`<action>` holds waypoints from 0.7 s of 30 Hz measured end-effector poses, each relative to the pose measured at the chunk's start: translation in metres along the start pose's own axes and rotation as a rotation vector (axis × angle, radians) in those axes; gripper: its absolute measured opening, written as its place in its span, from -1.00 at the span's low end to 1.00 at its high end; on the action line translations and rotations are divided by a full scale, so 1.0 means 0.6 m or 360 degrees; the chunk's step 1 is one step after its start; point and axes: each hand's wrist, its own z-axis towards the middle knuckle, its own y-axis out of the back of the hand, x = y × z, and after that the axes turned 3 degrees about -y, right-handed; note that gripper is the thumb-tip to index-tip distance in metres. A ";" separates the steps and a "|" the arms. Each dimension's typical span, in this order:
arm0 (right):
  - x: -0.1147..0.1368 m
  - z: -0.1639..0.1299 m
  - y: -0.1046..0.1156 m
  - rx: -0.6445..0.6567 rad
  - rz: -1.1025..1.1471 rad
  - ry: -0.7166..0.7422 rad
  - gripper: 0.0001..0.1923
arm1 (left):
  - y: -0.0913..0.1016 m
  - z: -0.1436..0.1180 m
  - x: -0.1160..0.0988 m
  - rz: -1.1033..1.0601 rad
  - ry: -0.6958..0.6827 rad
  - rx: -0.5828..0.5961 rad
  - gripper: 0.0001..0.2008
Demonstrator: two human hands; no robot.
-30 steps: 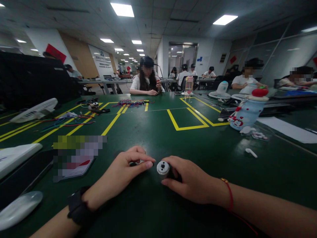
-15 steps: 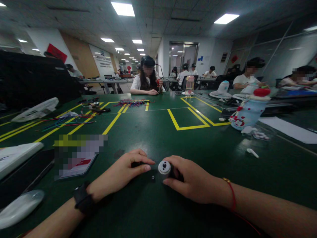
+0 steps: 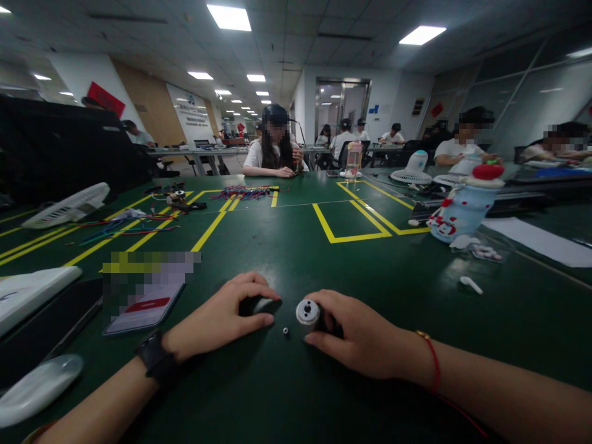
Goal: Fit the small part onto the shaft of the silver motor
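Note:
A silver metal cylinder (image 3: 308, 313) stands upright on the green table, its round end face showing a larger centre hole and smaller holes. My right hand (image 3: 361, 330) is wrapped round it from the right, thumb in front and fingers behind. Just left of the cylinder lies a tiny ring-shaped metal piece (image 3: 285, 331), like a small nut or bushing. My left hand (image 3: 231, 314) rests near that piece, thumb and fingers apart, not touching it. Part of the table beneath the left palm is hidden.
Left of me lie a phone (image 3: 145, 302), a white mouse (image 3: 41, 388) and a white fan (image 3: 69, 206). Bundled wires (image 3: 245, 192) sit farther back. On the right are a blue cup (image 3: 465, 209) and a white earbud (image 3: 472, 284). Across the table sits a person (image 3: 272, 148).
My left hand has drawn back slightly left and up, its thumb and fingers spreading wider, away from the tiny ring piece. My right hand and the cylinder stay in place.

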 end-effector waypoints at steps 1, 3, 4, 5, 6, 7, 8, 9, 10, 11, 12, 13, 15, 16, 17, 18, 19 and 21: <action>0.000 0.000 0.000 0.0001 0.0002 0.0000 -0.69 | 0.000 -0.002 -0.004 0.0016 -0.0038 0.0048 -0.71; -0.001 0.000 -0.001 0.0004 0.0004 0.0000 -0.70 | -0.003 -0.005 -0.015 0.0033 -0.0098 0.0117 -0.68; -0.001 0.000 -0.001 0.0006 0.0004 0.0000 -0.71 | -0.006 -0.006 -0.020 0.0028 -0.0121 0.0133 -0.70; -0.001 0.000 -0.002 0.0005 0.0003 0.0000 -0.71 | -0.009 -0.006 -0.026 0.0012 -0.0142 0.0139 -0.74; -0.001 0.000 -0.002 0.0000 0.0003 0.0001 -0.71 | -0.012 -0.006 -0.030 -0.0019 -0.0161 0.0135 -0.80; -0.001 -0.001 -0.003 -0.0004 0.0003 0.0004 -0.72 | -0.016 -0.005 -0.034 -0.0065 -0.0173 0.0118 -0.86; -0.001 -0.001 -0.003 -0.0010 0.0004 0.0007 -0.72 | -0.018 -0.005 -0.038 -0.0124 -0.0174 0.0086 -0.90; -0.001 -0.001 -0.003 -0.0015 0.0002 0.0009 -0.72 | -0.020 -0.004 -0.041 -0.0188 -0.0166 0.0035 -0.92; -0.001 -0.001 -0.004 -0.0014 0.0000 0.0010 -0.72 | -0.021 -0.003 -0.043 -0.0250 -0.0154 -0.0038 -0.90; -0.001 -0.001 -0.004 -0.0017 -0.0005 0.0012 -0.71 | -0.022 -0.002 -0.046 -0.0302 -0.0140 -0.0127 -0.89; -0.001 0.000 -0.004 -0.0022 -0.0009 0.0016 -0.72 | -0.022 -0.001 -0.050 -0.0340 -0.0126 -0.0228 -0.87; -0.001 0.001 -0.005 -0.0027 -0.0011 0.0024 -0.72 | -0.023 -0.001 -0.054 -0.0366 -0.0118 -0.0324 -0.86; -0.001 0.003 -0.006 -0.0050 -0.0016 0.0050 -0.75 | -0.025 0.001 -0.064 -0.0395 -0.0136 -0.0468 -0.83; -0.002 0.004 -0.007 -0.0064 -0.0020 0.0065 -0.76 | -0.028 0.002 -0.070 -0.0394 -0.0157 -0.0502 -0.82; -0.002 0.005 -0.008 -0.0074 -0.0027 0.0078 -0.76 | -0.030 0.003 -0.077 -0.0383 -0.0182 -0.0518 -0.81; -0.002 0.006 -0.008 -0.0082 -0.0034 0.0088 -0.77 | -0.032 0.004 -0.083 -0.0362 -0.0208 -0.0514 -0.80; -0.003 0.006 -0.009 -0.0090 -0.0044 0.0095 -0.78 | -0.034 0.004 -0.088 -0.0337 -0.0225 -0.0496 -0.78; -0.003 0.006 -0.010 -0.0093 -0.0058 0.0102 -0.78 | -0.037 0.005 -0.097 -0.0299 -0.0229 -0.0439 -0.76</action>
